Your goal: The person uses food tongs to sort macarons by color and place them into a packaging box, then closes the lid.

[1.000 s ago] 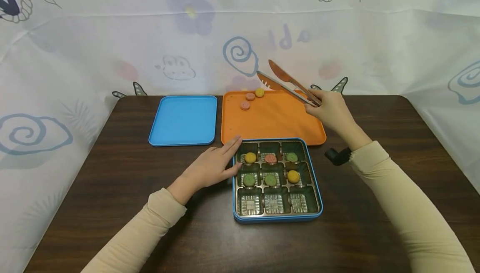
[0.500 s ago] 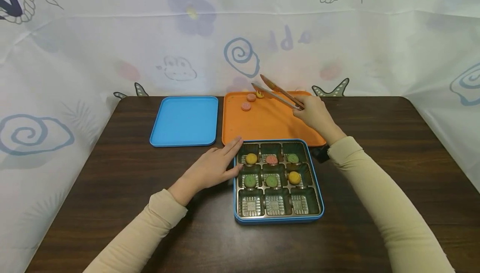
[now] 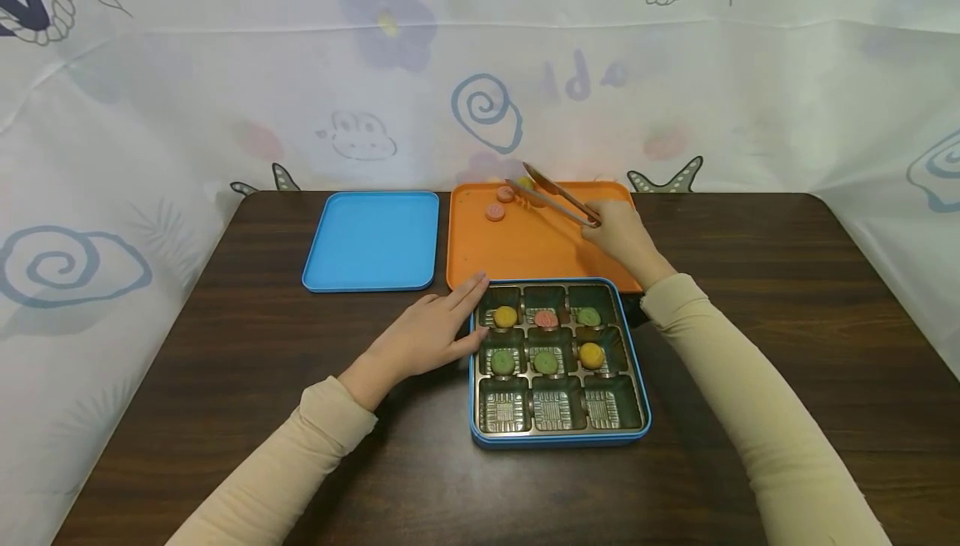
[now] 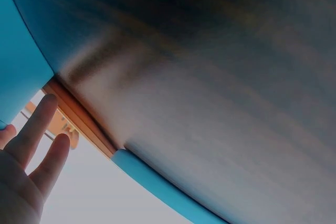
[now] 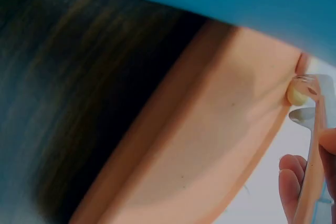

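Right hand [image 3: 621, 236] grips tongs [image 3: 561, 191] over the orange tray [image 3: 510, 247]; yellow disc [image 5: 297, 97] at its far edge, probably light, firm, best pinched sideways; contact unclear. Straight-fingered left hand [image 3: 418, 334] touches the tin [image 3: 558, 439] before the tray.

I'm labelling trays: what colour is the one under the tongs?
The tray is orange, best seen in the head view.

- Metal tongs [image 3: 564, 193]: upper centre, slanted, tips apart beside yellow disc [image 3: 526, 183]; right hand [image 3: 624, 233] grips.
- Blue-rimmed compartment box [image 3: 561, 439]: lower centre; left hand [image 3: 416, 338] touches.
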A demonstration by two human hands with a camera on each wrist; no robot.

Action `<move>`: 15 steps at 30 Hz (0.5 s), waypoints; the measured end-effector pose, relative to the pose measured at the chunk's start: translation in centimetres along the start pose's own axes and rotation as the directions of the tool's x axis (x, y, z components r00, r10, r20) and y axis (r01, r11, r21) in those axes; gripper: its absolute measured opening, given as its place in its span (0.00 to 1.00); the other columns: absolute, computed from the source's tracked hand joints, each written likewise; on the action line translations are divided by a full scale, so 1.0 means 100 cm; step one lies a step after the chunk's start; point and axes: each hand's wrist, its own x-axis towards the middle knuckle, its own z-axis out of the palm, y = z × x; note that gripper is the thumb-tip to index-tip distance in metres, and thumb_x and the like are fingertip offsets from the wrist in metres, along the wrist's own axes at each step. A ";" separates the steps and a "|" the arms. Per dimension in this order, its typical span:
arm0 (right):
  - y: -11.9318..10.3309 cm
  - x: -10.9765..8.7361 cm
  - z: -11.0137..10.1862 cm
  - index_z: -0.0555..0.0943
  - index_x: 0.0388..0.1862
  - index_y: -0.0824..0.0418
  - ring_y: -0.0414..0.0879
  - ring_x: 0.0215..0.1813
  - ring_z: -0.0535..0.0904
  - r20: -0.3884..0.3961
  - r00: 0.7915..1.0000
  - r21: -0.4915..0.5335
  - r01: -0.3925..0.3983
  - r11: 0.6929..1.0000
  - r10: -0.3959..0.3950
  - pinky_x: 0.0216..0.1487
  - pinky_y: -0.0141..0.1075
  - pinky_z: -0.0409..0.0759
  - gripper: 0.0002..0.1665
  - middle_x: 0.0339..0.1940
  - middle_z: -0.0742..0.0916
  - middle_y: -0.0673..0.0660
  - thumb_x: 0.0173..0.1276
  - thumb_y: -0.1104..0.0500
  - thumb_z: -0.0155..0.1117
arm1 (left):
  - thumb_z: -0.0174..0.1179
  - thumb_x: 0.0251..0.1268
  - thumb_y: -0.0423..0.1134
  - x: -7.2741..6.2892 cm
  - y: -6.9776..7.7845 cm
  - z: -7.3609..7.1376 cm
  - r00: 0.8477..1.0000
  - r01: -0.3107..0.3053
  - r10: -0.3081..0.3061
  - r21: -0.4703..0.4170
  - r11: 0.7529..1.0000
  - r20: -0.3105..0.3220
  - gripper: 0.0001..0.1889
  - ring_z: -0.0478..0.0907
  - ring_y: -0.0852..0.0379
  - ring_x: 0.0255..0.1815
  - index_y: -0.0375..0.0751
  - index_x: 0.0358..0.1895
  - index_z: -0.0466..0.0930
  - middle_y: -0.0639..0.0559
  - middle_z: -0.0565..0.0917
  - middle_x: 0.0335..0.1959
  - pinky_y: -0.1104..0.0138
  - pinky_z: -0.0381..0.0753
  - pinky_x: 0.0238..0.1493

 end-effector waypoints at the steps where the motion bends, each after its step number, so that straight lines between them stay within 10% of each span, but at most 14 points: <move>1: 0.000 0.000 0.001 0.78 0.55 0.70 0.48 0.25 0.72 0.001 1.000 -0.006 0.005 1.000 -0.005 0.23 0.32 0.66 0.18 0.42 0.85 0.70 0.68 0.63 0.57 | 0.38 0.73 0.60 0.000 0.000 0.000 1.000 0.000 0.000 0.001 1.000 -0.001 0.38 0.73 0.51 0.66 0.44 0.78 0.43 0.52 0.49 0.79 0.50 0.64 0.71; 15: 0.002 0.008 0.004 0.77 0.57 0.70 0.46 0.21 0.70 0.041 0.999 0.006 -0.025 1.000 0.025 0.21 0.32 0.65 0.20 0.39 0.85 0.70 0.70 0.62 0.56 | 0.38 0.73 0.60 0.001 0.000 0.001 1.000 0.008 -0.008 0.005 1.000 0.007 0.37 0.73 0.51 0.66 0.45 0.78 0.42 0.52 0.48 0.79 0.50 0.64 0.71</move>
